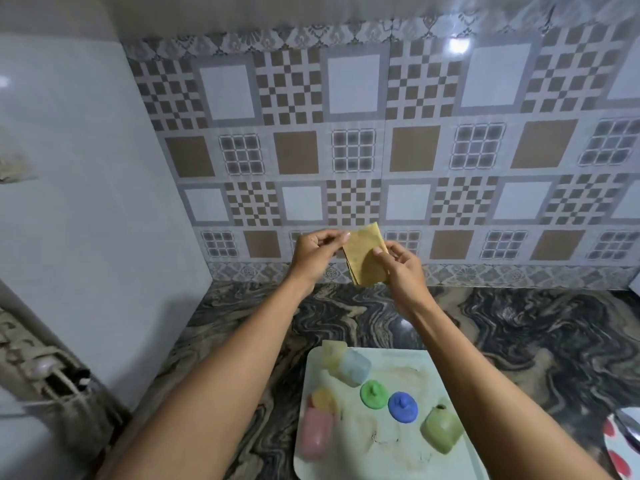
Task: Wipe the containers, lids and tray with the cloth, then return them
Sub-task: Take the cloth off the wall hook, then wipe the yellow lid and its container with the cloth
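Note:
A folded yellow cloth (365,256) is held up in front of the tiled wall, well above the counter. My left hand (317,252) pinches its left edge and my right hand (401,268) pinches its right side with the thumb on top. Below, a pale green tray (408,362) lies on the counter. On it lie a yellow container (334,353), a light blue container (355,368), a pink container (315,438) with a yellow lid (323,398), a green container (441,431), a green lid (373,393) and a blue lid (402,407).
The counter (519,334) is dark marbled stone, meeting the patterned tile wall (353,150) behind. A plain white wall (86,202) closes the left side. A red-and-white item (621,445) shows at the right edge. A fixture (48,372) sits at the lower left.

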